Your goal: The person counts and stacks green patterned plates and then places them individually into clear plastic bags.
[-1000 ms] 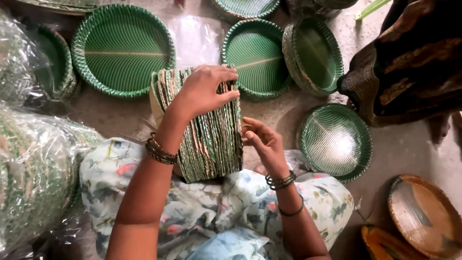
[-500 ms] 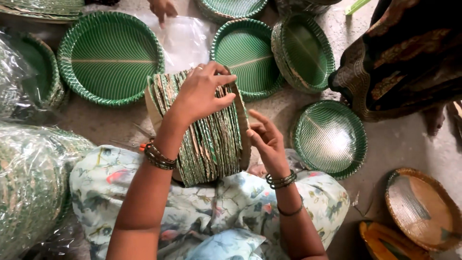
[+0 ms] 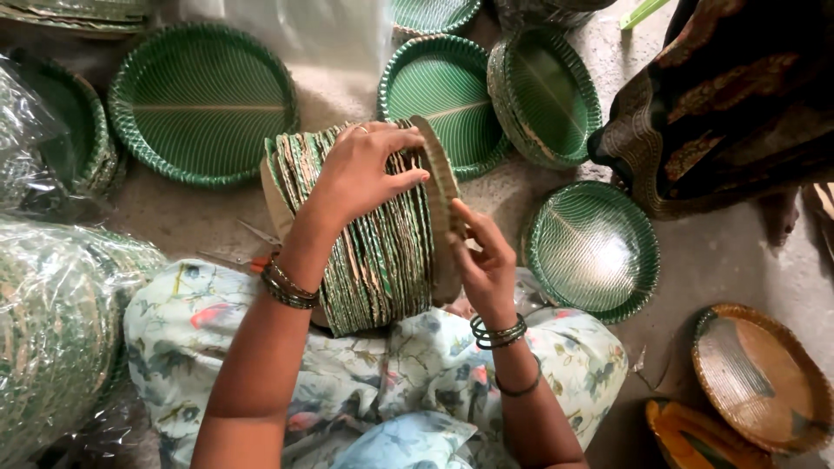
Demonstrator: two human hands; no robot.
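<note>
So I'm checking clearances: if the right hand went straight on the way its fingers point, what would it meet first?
Probably the end plate of the stack on edge; the right hand already touches it.

A strip of bare grey concrete floor [image 3: 217, 217] is left open between the upright stack of green-rimmed paper plates [image 3: 369, 234] and the large green ribbed paper plate [image 3: 204, 100] beyond it. Passage to the left is blocked by plastic-wrapped bundles of plates [image 3: 52, 339]. To the right, the way is narrowed by a shiny green plate [image 3: 595, 247] and a dark patterned cloth [image 3: 730, 95]. More open floor is seen below that cloth.
</note>
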